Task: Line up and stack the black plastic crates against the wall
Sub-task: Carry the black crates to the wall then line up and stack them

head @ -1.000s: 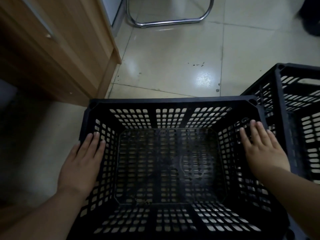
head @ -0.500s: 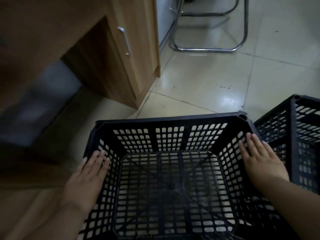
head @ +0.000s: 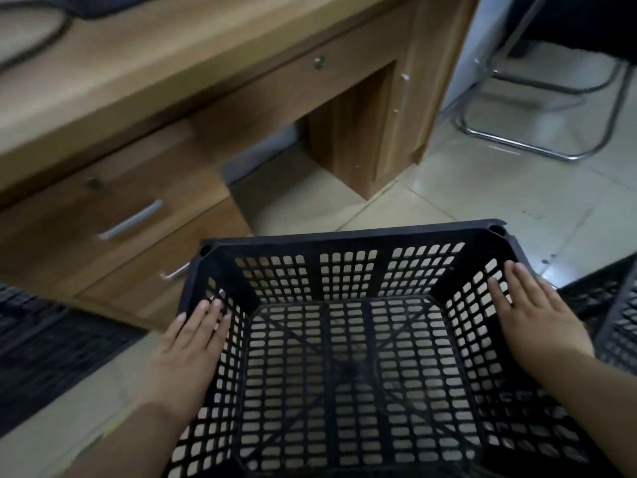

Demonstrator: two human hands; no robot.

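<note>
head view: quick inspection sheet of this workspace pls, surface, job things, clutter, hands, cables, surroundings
surface: pale glossy tiled floor
job's things: black crate, empty, between both hands; second black crate at the right edge; dark crate-like thing at the left edge, blurred
clutter: nothing seen
grippers: left hand flat on the crate's left side, right hand flat on its right side, fingers straight
cables: dark cable on the wooden desk, blurred
surroundings: desk has drawers; chrome chair frame on the floor

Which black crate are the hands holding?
The middle crate: the left hand and right hand press flat against its sides. The crate at the right edge is untouched.
</note>
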